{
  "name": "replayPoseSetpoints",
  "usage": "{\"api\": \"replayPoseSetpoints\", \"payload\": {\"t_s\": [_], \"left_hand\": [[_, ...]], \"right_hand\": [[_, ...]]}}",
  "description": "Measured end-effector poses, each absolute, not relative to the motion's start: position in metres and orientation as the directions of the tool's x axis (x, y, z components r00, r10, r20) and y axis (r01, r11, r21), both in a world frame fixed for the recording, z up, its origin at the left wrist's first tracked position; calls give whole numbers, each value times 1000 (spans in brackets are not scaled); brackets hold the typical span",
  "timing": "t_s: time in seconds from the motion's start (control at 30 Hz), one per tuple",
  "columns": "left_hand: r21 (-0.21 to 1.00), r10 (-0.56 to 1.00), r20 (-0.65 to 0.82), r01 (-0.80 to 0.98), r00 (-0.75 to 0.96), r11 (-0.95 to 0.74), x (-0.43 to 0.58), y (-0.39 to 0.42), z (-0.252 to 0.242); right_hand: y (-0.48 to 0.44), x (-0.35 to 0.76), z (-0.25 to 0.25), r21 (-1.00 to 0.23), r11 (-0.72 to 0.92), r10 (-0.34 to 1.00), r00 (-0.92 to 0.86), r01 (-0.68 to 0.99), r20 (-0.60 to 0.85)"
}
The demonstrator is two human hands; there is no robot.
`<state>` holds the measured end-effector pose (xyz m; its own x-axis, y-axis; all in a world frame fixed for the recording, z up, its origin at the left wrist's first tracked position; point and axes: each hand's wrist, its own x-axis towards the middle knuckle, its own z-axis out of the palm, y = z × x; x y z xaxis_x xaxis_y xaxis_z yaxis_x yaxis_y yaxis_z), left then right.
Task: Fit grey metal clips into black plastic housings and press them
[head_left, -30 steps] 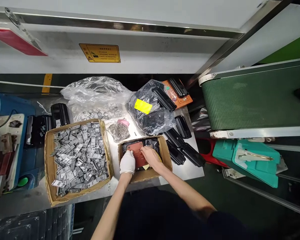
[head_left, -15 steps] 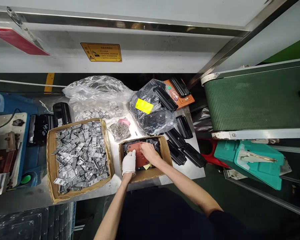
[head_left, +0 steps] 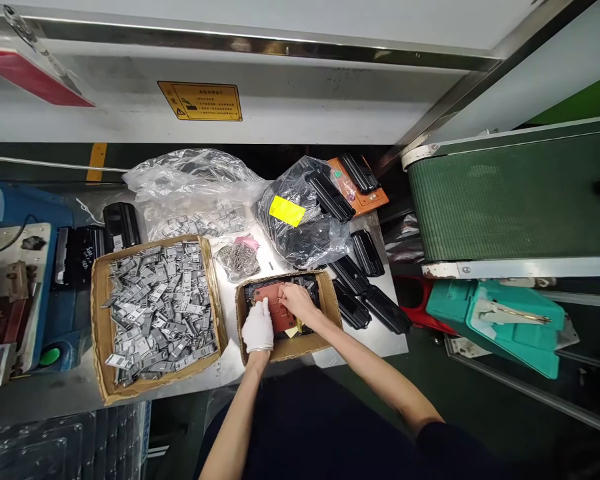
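Observation:
A flat reddish-brown plate (head_left: pixel 281 320) lies over the small cardboard box (head_left: pixel 300 349), which holds dark parts. My left hand (head_left: pixel 258 328), in a white glove, grips the plate along its left side, fingers together. Bare, my right hand (head_left: pixel 297 301) is closed in a pinch at the plate's upper right part. Whatever sits between those fingertips is too small to make out. Just beyond the box rests a clear bag of small metal pieces (head_left: pixel 240 259).
On the left stands a larger cardboard box (head_left: pixel 100 333) full of grey clips (head_left: pixel 165 307). Black plastic housings (head_left: pixel 387 309) and a bag with a yellow label (head_left: pixel 287 211) lie to the right and behind. A green conveyor belt (head_left: pixel 510 200) is at right, a blue machine (head_left: pixel 25 207) at left.
My left hand has shifted slightly, its back turned more upward beside the plate. My right hand keeps its pinch at almost the same spot. The whole view has moved a little.

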<state>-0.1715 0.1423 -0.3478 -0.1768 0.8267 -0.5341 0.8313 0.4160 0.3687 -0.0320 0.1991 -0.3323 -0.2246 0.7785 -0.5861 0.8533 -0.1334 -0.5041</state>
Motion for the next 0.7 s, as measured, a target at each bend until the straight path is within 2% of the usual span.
{"api": "replayPoseSetpoints", "payload": {"t_s": [0.13,0.23,0.37,0.47,0.6,0.7], "left_hand": [[452,742,-617,654,-263,607,-168,148,-345],[489,632,-723,440,-278,753,-169,158,-344],[403,422,-882,129,-210,906,-176,171,-347],[375,359,-912,-50,-198,926,-178,173,-346],[479,401,-858,-218,-321,850,-173,155,-339],[516,420,-838,-255,-347,818,-168,137,-335]], "right_hand": [[199,-29,-338,-554,-178,784,-222,813,-579],[200,-25,-348,-606,-227,774,-236,763,-587],[200,-24,-364,-664,-313,760,-240,679,-604],[198,-26,-369,-689,-381,778,-190,616,-599],[186,-20,-363,-687,-477,794,-67,548,-604],[167,-13,-352,-655,-557,780,49,510,-624]]}}
